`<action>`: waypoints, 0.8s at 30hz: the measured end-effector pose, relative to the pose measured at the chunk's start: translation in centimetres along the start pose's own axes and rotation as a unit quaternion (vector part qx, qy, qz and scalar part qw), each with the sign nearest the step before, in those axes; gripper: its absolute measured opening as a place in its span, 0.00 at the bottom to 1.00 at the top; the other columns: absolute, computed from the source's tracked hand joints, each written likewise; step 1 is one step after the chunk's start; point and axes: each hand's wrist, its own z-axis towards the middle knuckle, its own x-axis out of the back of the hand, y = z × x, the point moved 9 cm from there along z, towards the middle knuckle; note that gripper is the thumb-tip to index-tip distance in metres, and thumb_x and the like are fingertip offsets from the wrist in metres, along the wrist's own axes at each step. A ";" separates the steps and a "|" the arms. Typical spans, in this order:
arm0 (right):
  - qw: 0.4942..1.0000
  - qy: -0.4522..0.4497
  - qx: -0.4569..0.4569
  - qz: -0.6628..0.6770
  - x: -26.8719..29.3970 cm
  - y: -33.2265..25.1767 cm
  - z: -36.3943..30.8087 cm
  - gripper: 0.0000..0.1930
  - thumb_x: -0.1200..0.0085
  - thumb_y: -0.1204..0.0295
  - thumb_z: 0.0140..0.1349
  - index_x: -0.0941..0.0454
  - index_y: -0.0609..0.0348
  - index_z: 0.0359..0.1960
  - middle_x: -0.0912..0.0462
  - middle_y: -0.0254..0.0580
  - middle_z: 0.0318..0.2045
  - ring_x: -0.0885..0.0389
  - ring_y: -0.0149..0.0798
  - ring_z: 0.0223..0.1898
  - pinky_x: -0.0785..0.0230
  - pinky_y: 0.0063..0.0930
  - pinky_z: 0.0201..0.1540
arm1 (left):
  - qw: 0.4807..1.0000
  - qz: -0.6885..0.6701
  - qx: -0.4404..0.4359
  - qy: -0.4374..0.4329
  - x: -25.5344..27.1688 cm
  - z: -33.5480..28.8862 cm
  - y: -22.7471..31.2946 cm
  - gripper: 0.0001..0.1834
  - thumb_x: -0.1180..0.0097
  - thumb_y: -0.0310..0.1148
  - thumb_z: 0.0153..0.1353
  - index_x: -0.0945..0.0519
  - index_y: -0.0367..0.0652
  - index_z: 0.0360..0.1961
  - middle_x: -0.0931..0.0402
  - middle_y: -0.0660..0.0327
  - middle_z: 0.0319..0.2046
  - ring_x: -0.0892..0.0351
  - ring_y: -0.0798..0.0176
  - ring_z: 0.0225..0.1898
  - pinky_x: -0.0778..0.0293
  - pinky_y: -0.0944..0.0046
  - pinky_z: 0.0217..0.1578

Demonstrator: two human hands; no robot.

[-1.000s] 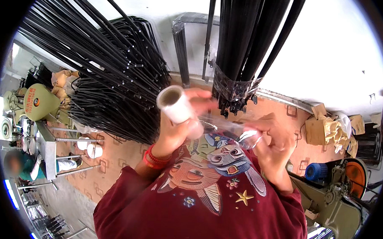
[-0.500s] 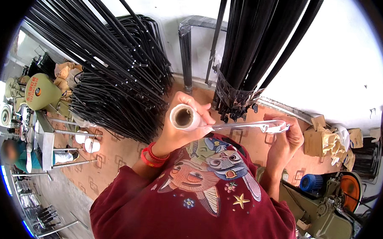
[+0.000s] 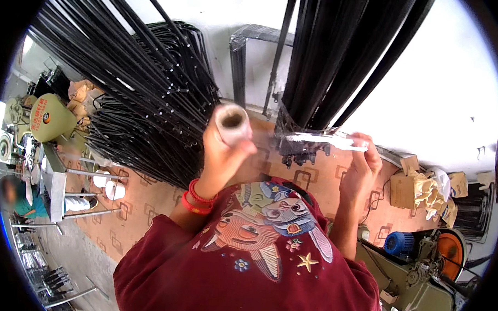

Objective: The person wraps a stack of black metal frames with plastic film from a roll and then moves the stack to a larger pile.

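My left hand (image 3: 219,154) is wrapped round a small roll of clear plastic film (image 3: 233,127), its hollow core turned up toward me; motion blurs the hand slightly. A narrow strip of film (image 3: 318,140) stretches from near the roll across to my right hand (image 3: 364,162), whose fingers pinch its end. Near the roll the strip is too smeared to trace. Just beyond the strip, a bundle of long black tubes (image 3: 323,59) stands on end against the wall, with clear film round its lower part.
Many thin black rods (image 3: 152,97) lean and lie stacked on the left. A film-wrapped black bent frame (image 3: 238,67) stands by the wall. Cardboard boxes (image 3: 402,191) and a machine with a blue motor (image 3: 399,244) are at right. A seated person (image 3: 31,200) is far left.
Both hands have moved away from my body, toward the standing tubes. The roll has shifted up and slightly left, and the strip now passes in front of the bundle's lower end.
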 end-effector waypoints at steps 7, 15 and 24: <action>0.987 -0.081 -0.085 0.113 -4.3 4.8 5.6 0.10 0.60 0.71 0.63 0.28 0.61 0.40 0.25 0.28 0.29 0.29 0.22 0.30 0.37 0.16 0.37 | 0.998 0.047 -0.035 -0.030 -2.9 9.8 -8.4 0.34 0.58 0.53 0.60 0.41 0.37 0.58 0.32 0.59 0.46 0.35 0.66 0.50 0.44 0.65 0.54; 0.991 -0.083 -0.047 0.092 -8.4 6.4 10.2 0.11 0.61 0.67 0.65 0.29 0.60 0.38 0.26 0.28 0.30 0.32 0.19 0.31 0.38 0.13 0.33 | 0.938 -0.222 0.239 -0.122 -6.7 13.3 -14.1 0.23 0.63 0.48 0.63 0.35 0.42 0.51 0.31 0.60 0.48 0.29 0.67 0.47 0.31 0.66 0.46; 0.912 -0.326 -0.188 0.164 -10.6 4.5 7.6 0.19 0.59 0.68 0.64 0.35 0.62 0.54 0.27 0.39 0.45 0.31 0.25 0.46 0.38 0.19 0.49 | 0.930 -0.147 0.184 -0.281 -8.2 12.1 -12.2 0.31 0.58 0.54 0.60 0.34 0.36 0.51 0.29 0.59 0.45 0.29 0.69 0.45 0.30 0.70 0.44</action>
